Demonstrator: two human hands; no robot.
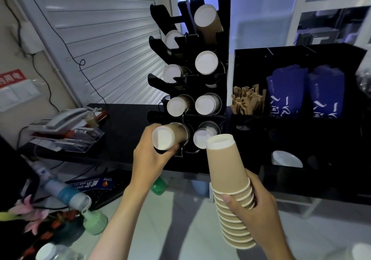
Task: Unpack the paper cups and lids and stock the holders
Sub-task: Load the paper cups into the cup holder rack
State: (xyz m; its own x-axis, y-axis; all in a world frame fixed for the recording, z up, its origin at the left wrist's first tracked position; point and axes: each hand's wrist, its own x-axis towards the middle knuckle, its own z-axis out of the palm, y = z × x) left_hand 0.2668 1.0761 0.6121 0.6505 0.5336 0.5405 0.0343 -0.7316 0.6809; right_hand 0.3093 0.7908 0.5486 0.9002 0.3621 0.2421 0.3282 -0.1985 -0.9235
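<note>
A black cup holder rack (223,29) stands on the dark counter, with brown paper cups lying in its slots, white bottoms facing me. My left hand (149,155) grips a stack of brown cups (170,137) that sits in the bottom-left slot of the rack. My right hand (255,207) holds a second stack of nested brown cups (226,171), bottoms up, in front of the rack's lower right. White cup bottoms show in the other slots, such as the top-right one (205,15).
A black organizer (251,53) to the right holds brown stir sticks (248,100), blue sleeves (287,91) and white lids (286,158). A phone on a clear tray (66,127) sits at left. Bottles (62,189) and flowers lie at lower left.
</note>
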